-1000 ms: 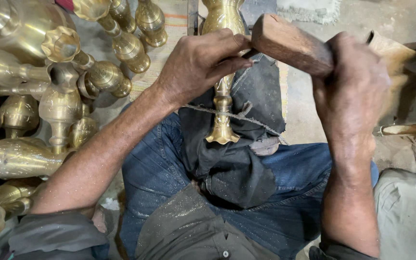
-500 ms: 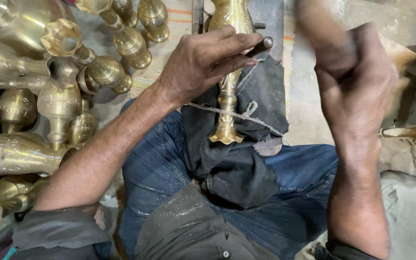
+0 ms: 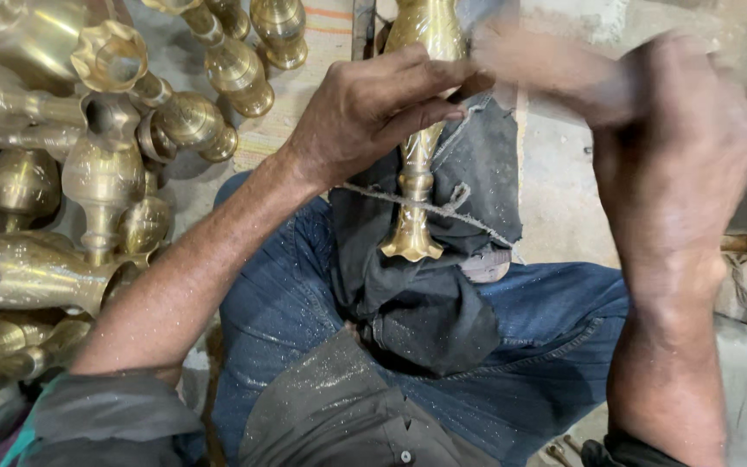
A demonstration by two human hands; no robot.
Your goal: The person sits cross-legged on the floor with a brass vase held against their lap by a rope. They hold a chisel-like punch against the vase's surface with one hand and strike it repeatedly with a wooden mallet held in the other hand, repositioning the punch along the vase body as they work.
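Motion blur over right hand (image 3: 685,164), grip unreadable, left hand (image 3: 373,108) clasping brass vase (image 3: 417,173), top cut off

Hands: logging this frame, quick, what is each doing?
Left hand: closed on the brass vase.
Right hand: motion-blurred; grip cannot be told.

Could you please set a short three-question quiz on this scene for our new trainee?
1. True or false: the left hand rests on the brass vase lying over the dark cloth.
2. Where is the heap of other brass vases: A) at the person's left, B) at the person's right, C) on the lap?
3. Why can the right hand not be read clearly?

Key: 1. True. 2. A. 3. It is blurred by motion, so whatever it grips is unclear.
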